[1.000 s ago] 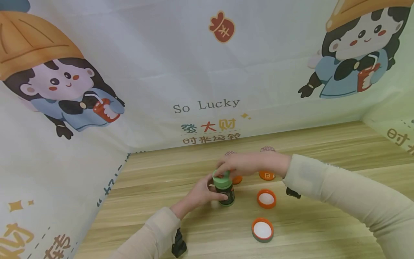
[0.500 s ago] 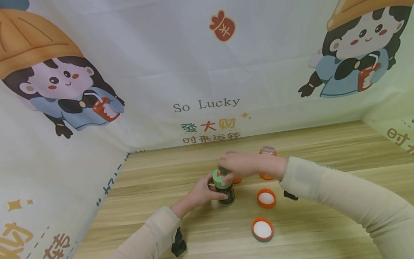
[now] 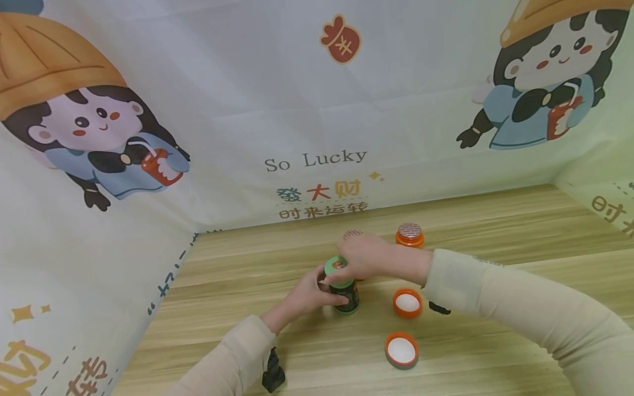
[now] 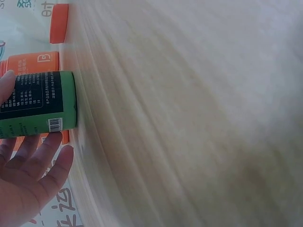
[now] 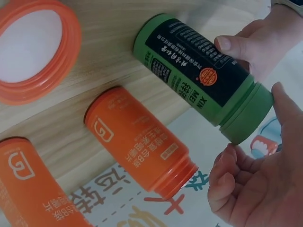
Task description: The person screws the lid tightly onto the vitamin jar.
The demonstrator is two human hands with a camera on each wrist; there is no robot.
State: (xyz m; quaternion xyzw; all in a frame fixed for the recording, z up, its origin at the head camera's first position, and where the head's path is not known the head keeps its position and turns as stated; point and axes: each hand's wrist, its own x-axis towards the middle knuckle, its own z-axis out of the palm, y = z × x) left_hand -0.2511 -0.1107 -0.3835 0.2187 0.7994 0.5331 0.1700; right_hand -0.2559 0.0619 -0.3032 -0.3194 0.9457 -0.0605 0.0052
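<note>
A green bottle (image 5: 196, 66) with a dark label stands upright on the table in the head view, its green cap (image 5: 248, 113) on top. My left hand (image 3: 304, 297) grips the bottle's body, thumb across the near side. Over the cap, my right hand (image 3: 369, 257) pinches the rim between thumb and fingertips, as the right wrist view shows. Some of the right fingers are hidden in the head view. Just behind the green bottle stands an uncapped orange bottle (image 5: 142, 142), mostly covered by the right hand in the head view.
Another uncapped orange bottle (image 3: 409, 234) with a patterned seal stands behind the right forearm. Two orange caps lie inside up at the right: one farther cap (image 3: 408, 303) and one nearer cap (image 3: 402, 350). A printed cloth wall (image 3: 238, 110) closes off the table's back.
The right hand has turned on the cap, its fingers shifting round the rim and its wrist swinging slightly left and nearer. More of the far orange bottle shows. The left hand stays put.
</note>
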